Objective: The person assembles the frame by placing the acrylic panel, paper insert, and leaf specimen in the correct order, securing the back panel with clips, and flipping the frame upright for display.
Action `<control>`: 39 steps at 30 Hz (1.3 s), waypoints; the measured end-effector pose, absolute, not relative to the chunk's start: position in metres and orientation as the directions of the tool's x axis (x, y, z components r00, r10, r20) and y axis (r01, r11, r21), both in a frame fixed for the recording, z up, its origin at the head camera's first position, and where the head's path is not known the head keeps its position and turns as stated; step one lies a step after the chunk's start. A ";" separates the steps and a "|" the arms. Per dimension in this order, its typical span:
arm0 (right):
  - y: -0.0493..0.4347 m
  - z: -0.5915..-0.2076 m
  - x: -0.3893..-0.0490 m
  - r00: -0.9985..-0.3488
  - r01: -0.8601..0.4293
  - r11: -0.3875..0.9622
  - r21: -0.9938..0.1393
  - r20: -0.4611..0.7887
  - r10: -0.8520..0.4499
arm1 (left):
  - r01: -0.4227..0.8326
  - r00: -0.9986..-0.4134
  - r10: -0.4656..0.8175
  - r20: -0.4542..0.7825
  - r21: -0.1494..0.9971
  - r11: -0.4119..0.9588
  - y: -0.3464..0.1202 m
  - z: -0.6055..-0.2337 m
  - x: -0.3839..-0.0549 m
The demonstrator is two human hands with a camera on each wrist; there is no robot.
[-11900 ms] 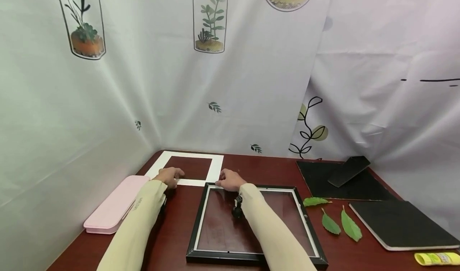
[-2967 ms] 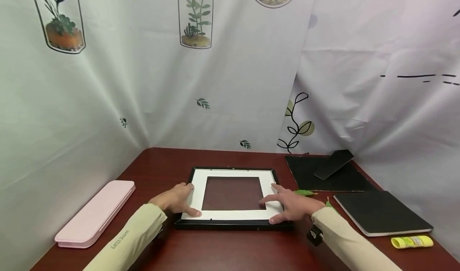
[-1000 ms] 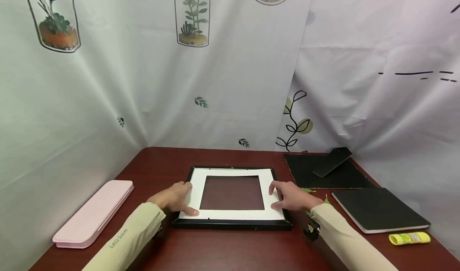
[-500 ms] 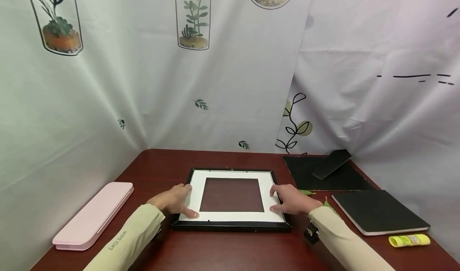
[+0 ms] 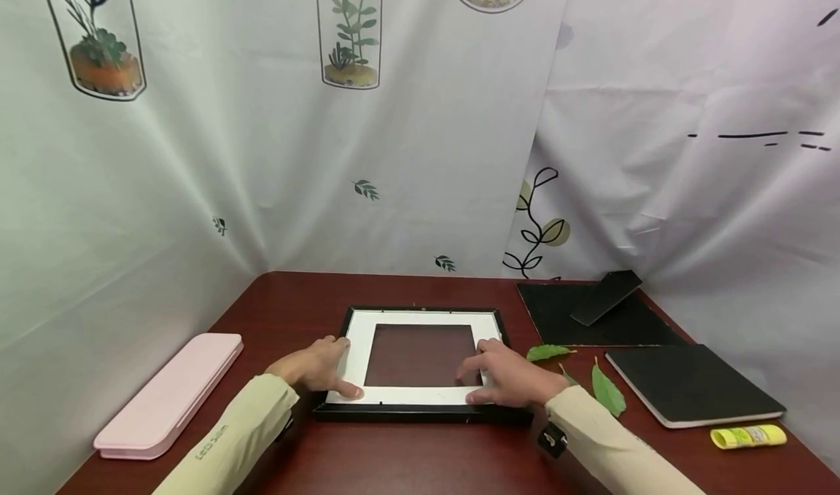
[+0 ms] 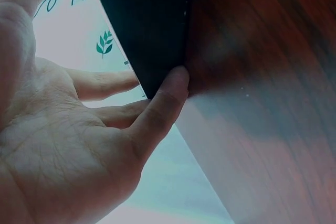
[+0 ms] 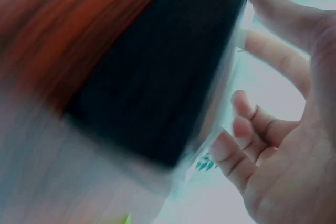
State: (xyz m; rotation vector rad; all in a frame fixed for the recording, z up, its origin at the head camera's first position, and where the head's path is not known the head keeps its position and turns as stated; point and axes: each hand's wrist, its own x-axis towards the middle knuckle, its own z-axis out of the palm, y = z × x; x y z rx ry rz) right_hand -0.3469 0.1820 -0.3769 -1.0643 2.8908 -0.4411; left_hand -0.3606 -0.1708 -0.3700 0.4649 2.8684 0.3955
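Observation:
A black picture frame [image 5: 423, 412] lies back-side up on the table, with a white mat board [image 5: 420, 395] set inside its rim. My left hand [image 5: 313, 367] rests at the frame's left side, thumb stretched over the mat's near left corner. In the left wrist view, the little finger lies against the frame's outer side and the fingers are fairly straight. My right hand [image 5: 512, 375] is over the mat's right side. Its thumb touches the near right part, and the index finger reaches over the mat's window; the right wrist view shows the other fingers loosely bent.
Green leaves [image 5: 609, 389] lie right of the frame, partly behind the right sleeve. Beyond are a black backing board with a stand [image 5: 600, 309], a black notebook [image 5: 695, 384] and a yellow glue stick [image 5: 748, 437]. A pink case [image 5: 172, 393] sits at left.
The mat, earlier on the table beyond the frame, now lies inside it, and the frame sits farther away. In the last half second my right hand moved left over the mat, uncovering leaves.

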 end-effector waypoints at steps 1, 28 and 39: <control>0.182 -0.378 -0.348 -0.763 -0.635 0.723 -0.273 0.072 -0.643 | 0.277 -0.929 0.334 -0.162 0.295 0.914 -0.171 -0.370 -0.360; 0.207 -0.357 -0.352 -0.730 -0.606 0.714 -0.351 -0.111 -0.674 | 0.251 -0.936 0.307 -0.175 0.281 0.926 -0.171 -0.371 -0.361; 0.199 -0.362 -0.342 -0.856 -0.485 0.810 -0.329 -0.010 -0.516 | 0.203 -0.948 0.264 -0.178 0.302 0.931 -0.168 -0.371 -0.361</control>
